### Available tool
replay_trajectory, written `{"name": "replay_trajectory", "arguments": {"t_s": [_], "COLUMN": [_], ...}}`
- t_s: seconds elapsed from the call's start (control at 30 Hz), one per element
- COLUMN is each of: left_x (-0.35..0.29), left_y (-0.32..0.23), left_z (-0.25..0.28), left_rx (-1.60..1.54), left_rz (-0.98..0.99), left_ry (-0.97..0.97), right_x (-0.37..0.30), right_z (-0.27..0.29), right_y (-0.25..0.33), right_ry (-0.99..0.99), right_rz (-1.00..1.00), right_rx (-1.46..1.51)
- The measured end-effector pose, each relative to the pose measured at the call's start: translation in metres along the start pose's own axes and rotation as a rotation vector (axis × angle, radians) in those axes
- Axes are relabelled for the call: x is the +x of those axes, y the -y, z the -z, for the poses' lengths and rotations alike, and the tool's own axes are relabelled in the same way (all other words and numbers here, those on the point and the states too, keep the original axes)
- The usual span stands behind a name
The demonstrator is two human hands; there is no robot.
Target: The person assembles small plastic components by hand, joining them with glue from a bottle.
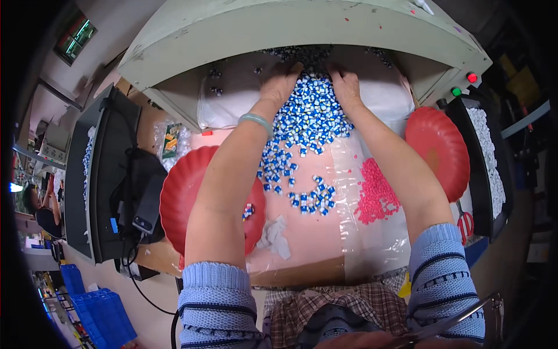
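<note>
2 hands (280, 87) (347, 90), grips unclear, many blue-and-white pieces (314, 107) between, 2 red dishes (179, 195) (444, 148)

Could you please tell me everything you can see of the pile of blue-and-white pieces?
The pile is made of many small, chunky blue-and-white pieces with a slightly shiny, plastic-like look. They lie loose at mixed angles, heaped thickest near the opening of the pale housing and thinning into clusters on the pink surface toward the person. The left hand and right hand flank its far part; their fingertips are too shadowed to read.
</note>
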State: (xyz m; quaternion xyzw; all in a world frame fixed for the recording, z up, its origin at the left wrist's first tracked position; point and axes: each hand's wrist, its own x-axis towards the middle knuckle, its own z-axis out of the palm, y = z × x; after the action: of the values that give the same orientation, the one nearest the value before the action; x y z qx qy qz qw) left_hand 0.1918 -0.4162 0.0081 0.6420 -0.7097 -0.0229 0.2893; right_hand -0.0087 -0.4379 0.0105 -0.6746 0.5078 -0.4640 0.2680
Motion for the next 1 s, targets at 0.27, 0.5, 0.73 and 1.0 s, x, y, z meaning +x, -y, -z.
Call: {"name": "replay_trajectory", "arguments": {"t_s": [0.27,0.5,0.73,1.0], "left_x": [-0.080,-0.143,-0.211,-0.298], "left_y": [-0.081,-0.118,-0.155,-0.180], "left_z": [0.017,0.027,0.065,0.085], "left_rx": [-0.433,-0.698,-0.540,-0.318], "left_rz": [0.185,0.315,0.159,-0.130], "left_ry": [-0.270,-0.099,-0.071,-0.163], "right_x": [-0.090,-0.147,-0.219,-0.298], "right_z": [0.014,0.041,0.076,0.121], "right_y": [0.040,0.048,0.068,0.095], "right_ry": [-0.062,0.058,0.129,0.255], "right_rz": [-0.129,-0.165,0.034,0.552], "right_rx": [0.414,0.479,0.194,-0.114]}}
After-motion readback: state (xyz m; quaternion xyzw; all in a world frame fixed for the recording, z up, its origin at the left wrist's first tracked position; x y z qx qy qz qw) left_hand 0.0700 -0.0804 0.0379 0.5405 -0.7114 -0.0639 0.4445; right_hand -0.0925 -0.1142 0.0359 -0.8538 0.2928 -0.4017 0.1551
